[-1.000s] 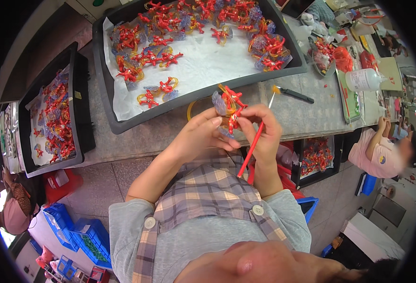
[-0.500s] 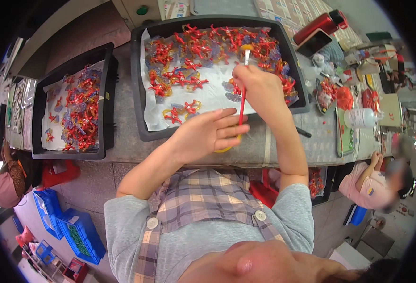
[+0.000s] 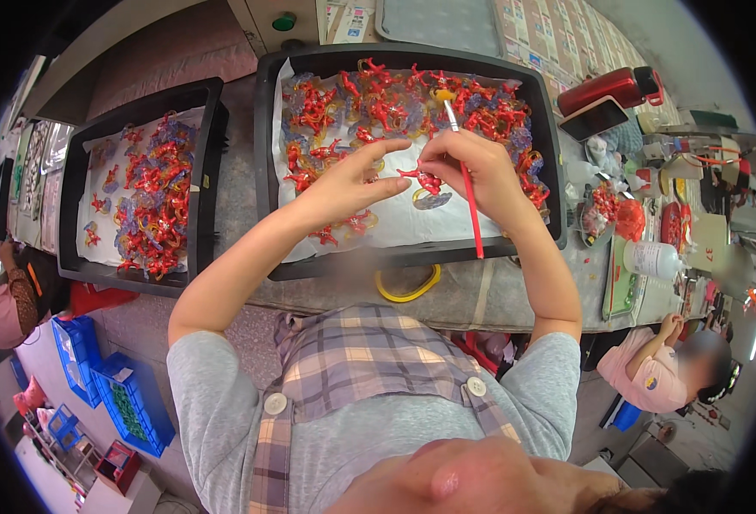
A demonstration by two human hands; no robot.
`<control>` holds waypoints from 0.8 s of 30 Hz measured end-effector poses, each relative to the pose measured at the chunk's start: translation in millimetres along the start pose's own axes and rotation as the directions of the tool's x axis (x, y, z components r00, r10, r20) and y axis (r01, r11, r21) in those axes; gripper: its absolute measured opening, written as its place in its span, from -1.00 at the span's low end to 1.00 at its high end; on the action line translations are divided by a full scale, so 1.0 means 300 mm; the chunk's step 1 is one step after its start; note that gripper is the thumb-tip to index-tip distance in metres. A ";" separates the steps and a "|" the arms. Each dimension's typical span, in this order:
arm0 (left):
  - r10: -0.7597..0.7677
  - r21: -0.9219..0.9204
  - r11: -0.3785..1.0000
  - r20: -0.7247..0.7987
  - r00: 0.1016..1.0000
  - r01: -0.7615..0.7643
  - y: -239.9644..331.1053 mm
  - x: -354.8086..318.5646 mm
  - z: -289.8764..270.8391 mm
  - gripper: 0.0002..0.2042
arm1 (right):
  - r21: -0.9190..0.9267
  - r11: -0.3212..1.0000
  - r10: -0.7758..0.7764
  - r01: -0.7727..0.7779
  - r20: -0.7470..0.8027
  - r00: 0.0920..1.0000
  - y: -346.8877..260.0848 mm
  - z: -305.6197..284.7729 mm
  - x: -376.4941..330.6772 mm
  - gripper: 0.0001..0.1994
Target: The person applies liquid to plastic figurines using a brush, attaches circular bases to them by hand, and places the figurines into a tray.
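1. Worktable (image 3: 498, 295) was grey, bearing a paper-lined black tray (image 3: 265, 154) of red figures; blue crates (image 3: 129, 407) stood at lower left.
2. Left hand (image 3: 357, 176), released, hung over the tray, thumb and forefinger spread.
3. Right hand (image 3: 471, 161) grasped a red brush (image 3: 471, 210), fingertips at one red figure (image 3: 429, 182) above the paper; whether pinched, I couldn't tell.

- Reaches forward with the left forearm (image 3: 239, 261), slanting inward from an outward-bent elbow.
- Stretches thumb and index finger of the left grip (image 3: 350, 180) apart, pointing rightward.
- Angles the right forearm (image 3: 545, 261) forward and inward, elbow bent.
- Curls the right grip (image 3: 481, 171) closed, turned palm-down, thumb and forefinger drawn together near the left grip.
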State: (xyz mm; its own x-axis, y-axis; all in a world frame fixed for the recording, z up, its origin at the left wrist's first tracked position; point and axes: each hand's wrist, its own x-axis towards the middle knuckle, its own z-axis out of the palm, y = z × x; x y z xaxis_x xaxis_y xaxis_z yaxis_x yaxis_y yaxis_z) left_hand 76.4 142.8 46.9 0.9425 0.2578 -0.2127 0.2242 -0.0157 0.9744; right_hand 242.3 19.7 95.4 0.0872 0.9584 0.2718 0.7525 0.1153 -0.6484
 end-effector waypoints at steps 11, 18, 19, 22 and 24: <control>0.077 -0.340 0.934 -0.109 0.991 -0.110 0.034 -0.074 0.068 -0.54 | 0.443 0.890 0.196 -0.108 -0.158 0.968 -0.013 0.098 -0.078 -0.81; 0.086 -0.310 0.941 -0.158 0.984 -0.132 0.037 -0.102 0.068 -0.66 | 0.725 0.646 0.363 -0.239 -0.016 0.932 -0.035 0.102 -0.132 -0.80; 0.084 -0.312 0.941 -0.155 0.984 -0.130 0.035 -0.102 0.068 -0.66 | 0.741 0.630 0.383 -0.231 -0.038 0.923 -0.047 0.107 -0.142 -0.80; 0.102 -0.351 0.925 -0.145 0.984 -0.147 0.038 -0.099 0.070 -0.68 | 0.746 0.627 0.441 -0.223 -0.104 0.892 -0.080 0.124 -0.162 -0.81; 0.053 -0.374 0.922 -0.120 0.991 -0.095 0.039 -0.100 0.066 -0.69 | 0.737 0.647 0.451 -0.197 -0.161 0.878 -0.094 0.141 -0.167 -0.81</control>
State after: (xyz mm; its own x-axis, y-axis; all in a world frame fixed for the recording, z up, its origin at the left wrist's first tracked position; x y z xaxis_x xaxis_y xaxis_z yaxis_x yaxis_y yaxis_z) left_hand 55.5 115.6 63.2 0.9167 0.3703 -0.1504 0.0249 0.3227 0.9462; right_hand 189.0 -20.7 70.0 0.5206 0.8516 0.0610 -0.0118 0.0786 -0.9968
